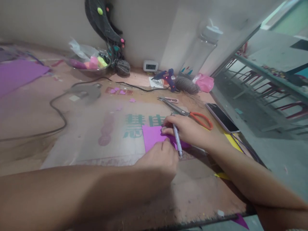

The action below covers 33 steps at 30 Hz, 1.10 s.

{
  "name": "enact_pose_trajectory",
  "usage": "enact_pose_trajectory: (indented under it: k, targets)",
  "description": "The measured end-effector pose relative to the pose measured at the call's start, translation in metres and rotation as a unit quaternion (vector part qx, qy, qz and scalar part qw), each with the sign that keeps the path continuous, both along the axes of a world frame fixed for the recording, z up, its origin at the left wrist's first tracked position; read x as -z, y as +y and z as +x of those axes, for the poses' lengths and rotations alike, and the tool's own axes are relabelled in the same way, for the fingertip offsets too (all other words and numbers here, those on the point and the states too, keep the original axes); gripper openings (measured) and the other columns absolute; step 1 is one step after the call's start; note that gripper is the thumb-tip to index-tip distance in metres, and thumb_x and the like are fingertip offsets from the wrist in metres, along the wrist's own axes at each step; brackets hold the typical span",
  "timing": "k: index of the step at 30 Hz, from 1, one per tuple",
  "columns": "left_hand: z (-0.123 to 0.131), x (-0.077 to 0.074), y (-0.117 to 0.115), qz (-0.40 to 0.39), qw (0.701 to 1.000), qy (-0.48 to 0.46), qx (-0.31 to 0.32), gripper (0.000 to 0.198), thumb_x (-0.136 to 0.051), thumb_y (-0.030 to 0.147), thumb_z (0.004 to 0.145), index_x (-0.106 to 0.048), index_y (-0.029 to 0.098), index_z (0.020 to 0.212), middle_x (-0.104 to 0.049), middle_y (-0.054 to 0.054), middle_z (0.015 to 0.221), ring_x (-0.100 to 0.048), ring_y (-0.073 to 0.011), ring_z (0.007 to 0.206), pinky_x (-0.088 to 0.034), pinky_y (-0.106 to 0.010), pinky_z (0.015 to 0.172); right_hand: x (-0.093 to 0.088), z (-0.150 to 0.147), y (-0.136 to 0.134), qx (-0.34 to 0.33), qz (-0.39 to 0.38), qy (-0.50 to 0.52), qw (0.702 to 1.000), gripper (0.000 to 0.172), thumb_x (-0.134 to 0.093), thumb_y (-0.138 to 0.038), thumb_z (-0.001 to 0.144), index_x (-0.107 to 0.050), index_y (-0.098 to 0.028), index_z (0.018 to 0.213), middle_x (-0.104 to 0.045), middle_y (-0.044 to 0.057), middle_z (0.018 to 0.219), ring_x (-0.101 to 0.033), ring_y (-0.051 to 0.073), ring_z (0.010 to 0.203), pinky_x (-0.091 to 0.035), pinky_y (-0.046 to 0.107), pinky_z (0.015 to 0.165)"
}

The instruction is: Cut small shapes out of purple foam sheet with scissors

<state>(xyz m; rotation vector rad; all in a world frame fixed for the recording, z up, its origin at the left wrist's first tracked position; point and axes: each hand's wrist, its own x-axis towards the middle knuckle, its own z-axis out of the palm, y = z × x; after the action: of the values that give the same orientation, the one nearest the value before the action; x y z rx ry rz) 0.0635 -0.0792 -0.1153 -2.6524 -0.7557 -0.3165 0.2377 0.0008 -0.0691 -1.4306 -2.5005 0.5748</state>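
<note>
A small purple sheet [152, 136] lies on the work mat [79, 138] under both hands. My left hand [161, 158] rests on its lower part with the fingers curled; whether they pinch anything is hidden. My right hand [179, 128] is closed around a silvery pen [177, 136], which slants down toward me, and its fingertips touch the sheet's upper right part. Just beyond my right hand lie scissors [201, 120] with orange handles.
A phone [222, 118] lies at the right edge. Behind are a glue gun [167, 78], grey yarn [186, 85], a bottle [199, 51], a small clock [150, 66] and a metal bowl [89, 68]. A black cable [59, 112] crosses the left side near a large purple sheet [20, 75].
</note>
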Motion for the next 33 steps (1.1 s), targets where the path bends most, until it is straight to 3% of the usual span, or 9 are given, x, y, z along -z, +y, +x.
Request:
enact_pose_trajectory:
  k: [3,6,10,16,18,21,24,26,33]
  targets:
    - [0.0,0.0,0.001,0.002,1.0,-0.007,-0.003,0.038,-0.041,0.009,0.091,-0.065,-0.001,0.119,-0.072,-0.024,0.108,-0.066,-0.0221,0.069,-0.046,-0.032,0.052,-0.003,0.001,-0.001,-0.037,-0.038,0.009,0.999,0.009,-0.071,-0.026,0.088,-0.064,-0.02,0.086,-0.071,0.003,0.085,-0.065,0.02,0.079,-0.048,0.029,0.07]
    - [0.0,-0.001,0.004,0.01,1.0,-0.014,0.019,0.034,-0.042,0.007,0.089,-0.067,0.0,0.111,-0.073,-0.021,0.099,-0.065,-0.0222,0.066,-0.043,-0.03,0.047,-0.005,0.006,-0.003,-0.099,-0.068,0.024,0.992,0.003,-0.063,-0.021,0.093,-0.066,-0.021,0.096,-0.073,0.004,0.095,-0.067,0.02,0.087,-0.05,0.03,0.077]
    - [0.002,-0.006,0.011,-0.046,0.997,0.003,0.057,0.027,-0.046,0.005,0.086,-0.069,0.004,0.099,-0.071,-0.016,0.082,-0.065,-0.0228,0.066,-0.046,-0.03,0.05,0.004,0.004,-0.003,-0.122,-0.028,0.019,0.992,0.007,-0.061,-0.021,0.094,-0.068,-0.022,0.098,-0.072,0.005,0.095,-0.067,0.021,0.091,-0.051,0.032,0.08]
    - [0.004,-0.015,0.012,-0.136,0.989,0.047,0.034,0.026,-0.049,0.006,0.09,-0.07,0.003,0.105,-0.073,-0.018,0.086,-0.068,-0.0224,0.07,-0.05,-0.029,0.054,0.023,-0.007,0.001,-0.097,0.071,0.048,0.992,0.016,-0.055,-0.025,0.098,-0.069,-0.02,0.101,-0.068,0.007,0.098,-0.065,0.021,0.088,-0.05,0.032,0.078]
    - [0.003,-0.018,0.012,-0.136,0.989,0.061,0.008,0.032,-0.048,0.012,0.095,-0.068,0.0,0.117,-0.074,-0.024,0.102,-0.07,-0.0234,0.071,-0.051,-0.03,0.053,0.021,-0.005,0.004,-0.083,0.056,0.082,0.992,0.01,-0.06,-0.023,0.095,-0.069,-0.019,0.097,-0.07,0.006,0.093,-0.066,0.02,0.085,-0.05,0.03,0.077]
    - [0.001,-0.019,0.016,-0.128,0.989,0.069,-0.043,0.047,-0.045,0.029,0.102,-0.06,-0.004,0.133,-0.062,-0.034,0.131,-0.073,-0.0275,0.076,-0.052,-0.033,0.051,0.015,0.002,0.008,-0.016,0.036,0.147,0.988,0.007,-0.067,-0.024,0.089,-0.067,-0.019,0.093,-0.071,0.003,0.083,-0.065,0.018,0.076,-0.05,0.028,0.069]
    - [0.0,-0.014,0.02,-0.117,0.989,0.069,-0.064,0.053,-0.045,0.031,0.102,-0.054,-0.005,0.14,-0.056,-0.036,0.139,-0.073,-0.0279,0.074,-0.053,-0.034,0.051,0.011,0.01,0.013,0.059,0.045,0.184,0.98,0.013,-0.068,-0.031,0.088,-0.066,-0.019,0.092,-0.07,0.001,0.077,-0.061,0.016,0.065,-0.048,0.027,0.06]
    - [0.0,-0.009,0.022,-0.103,0.991,0.06,-0.059,0.054,-0.046,0.028,0.101,-0.051,-0.006,0.143,-0.055,-0.036,0.139,-0.073,-0.0268,0.071,-0.054,-0.034,0.052,0.01,0.014,0.015,0.066,0.044,0.184,0.98,0.013,-0.068,-0.031,0.088,-0.066,-0.019,0.092,-0.07,0.001,0.076,-0.061,0.016,0.064,-0.048,0.027,0.059]
    - [0.005,-0.015,0.032,-0.159,0.986,0.036,-0.046,0.048,-0.053,0.03,0.098,-0.061,-0.002,0.134,-0.072,-0.028,0.117,-0.074,-0.0269,0.071,-0.058,-0.034,0.055,0.01,0.004,0.024,-0.1,0.034,0.066,0.992,0.005,-0.064,-0.018,0.088,-0.068,-0.019,0.09,-0.07,0.005,0.086,-0.064,0.019,0.077,-0.049,0.029,0.07]
